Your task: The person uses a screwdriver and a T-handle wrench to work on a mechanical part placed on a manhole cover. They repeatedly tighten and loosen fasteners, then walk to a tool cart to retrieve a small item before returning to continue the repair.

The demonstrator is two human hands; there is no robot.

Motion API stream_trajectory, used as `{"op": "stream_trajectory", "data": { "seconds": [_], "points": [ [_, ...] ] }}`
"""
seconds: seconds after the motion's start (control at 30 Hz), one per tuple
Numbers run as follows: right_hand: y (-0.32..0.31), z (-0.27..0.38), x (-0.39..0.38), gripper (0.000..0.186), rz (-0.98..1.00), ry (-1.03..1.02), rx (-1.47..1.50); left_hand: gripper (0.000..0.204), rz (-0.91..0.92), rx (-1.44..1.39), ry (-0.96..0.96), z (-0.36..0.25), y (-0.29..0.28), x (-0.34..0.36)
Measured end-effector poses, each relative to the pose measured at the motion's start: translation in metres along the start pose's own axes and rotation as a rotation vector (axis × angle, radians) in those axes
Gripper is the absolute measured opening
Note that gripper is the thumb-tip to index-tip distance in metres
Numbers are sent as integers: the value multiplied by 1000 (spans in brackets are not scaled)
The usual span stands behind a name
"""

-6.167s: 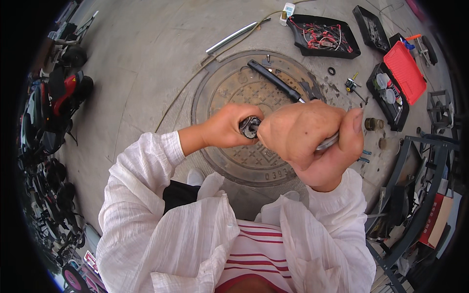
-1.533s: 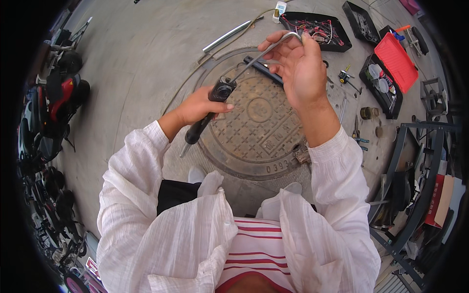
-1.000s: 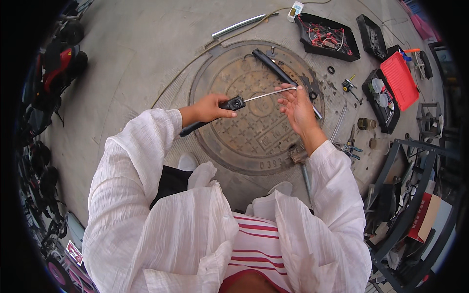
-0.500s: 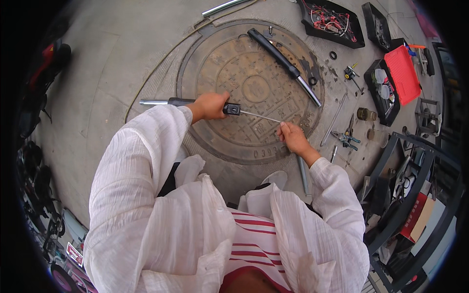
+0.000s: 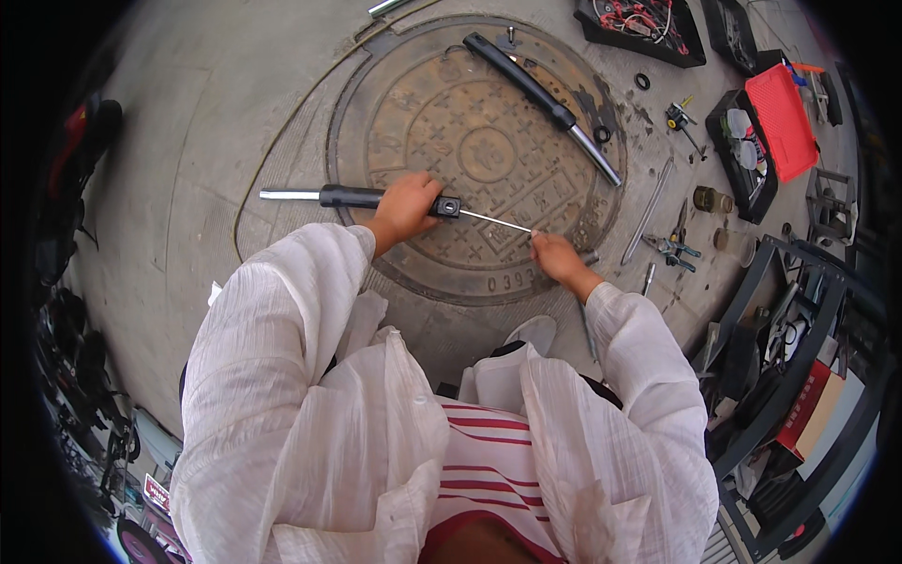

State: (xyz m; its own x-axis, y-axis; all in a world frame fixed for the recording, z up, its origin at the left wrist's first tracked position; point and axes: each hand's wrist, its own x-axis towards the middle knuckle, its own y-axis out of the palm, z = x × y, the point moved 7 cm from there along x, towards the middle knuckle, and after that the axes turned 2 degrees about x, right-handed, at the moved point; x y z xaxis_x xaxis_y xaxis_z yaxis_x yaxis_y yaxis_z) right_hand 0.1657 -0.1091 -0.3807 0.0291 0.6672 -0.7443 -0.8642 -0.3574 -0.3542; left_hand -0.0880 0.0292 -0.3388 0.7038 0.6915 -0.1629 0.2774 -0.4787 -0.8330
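Observation:
My left hand (image 5: 410,205) is wrapped round a black fork leg (image 5: 349,196), a shock-absorber tube whose chrome end points left. It is held level over the round manhole cover (image 5: 395,122). A thin metal rod (image 5: 496,221) runs from the block at the fork leg's right end to my right hand (image 5: 561,256). The fingers of my right hand are closed on that rod; whatever lies inside the grip is hidden. Beyond both hands, a second black-and-chrome fork leg (image 5: 531,90) lies slantwise on the cover.
Right of the cover lie a long metal bar (image 5: 648,211), pliers (image 5: 675,248), a small jar (image 5: 711,199) and a black ring (image 5: 642,82). Farther back stand a black tray of red parts (image 5: 648,38) and a toolbox with a red lid (image 5: 782,122). A dark metal rack (image 5: 742,315) is at right.
The view has shifted slightly, so the ground things sit higher in the picture. Both hands keep their grips, and the fork leg and rod stay lined up.

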Motion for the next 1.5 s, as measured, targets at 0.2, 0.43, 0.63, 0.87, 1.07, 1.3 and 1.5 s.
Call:
{"op": "stream_trajectory", "data": {
  "seconds": [0.2,0.43,0.63,0.87,1.07,1.3,1.5],
  "points": [
    [2,8,12,54,-11,-72,-258,38,-50,56,-15,1,1,1],
    [-7,8,21,57,-85,5,-405,41,0,30,-20,-4,-6,13],
    [-20,30,26,57,9,130,-524,41,-35,23,-11,3,2,15],
    [-23,33,36,54,14,222,-486,40,45,109,-40,6,12,20],
    [-25,18,42,53,-68,165,-425,42,2,112,-23,-11,3,29],
    [-24,12,41,53,-87,183,-357,39,-49,85,-26,-18,6,29],
    [-23,11,40,47,-55,153,-361,40,-56,54,-34,-19,12,28]
  ]
}}
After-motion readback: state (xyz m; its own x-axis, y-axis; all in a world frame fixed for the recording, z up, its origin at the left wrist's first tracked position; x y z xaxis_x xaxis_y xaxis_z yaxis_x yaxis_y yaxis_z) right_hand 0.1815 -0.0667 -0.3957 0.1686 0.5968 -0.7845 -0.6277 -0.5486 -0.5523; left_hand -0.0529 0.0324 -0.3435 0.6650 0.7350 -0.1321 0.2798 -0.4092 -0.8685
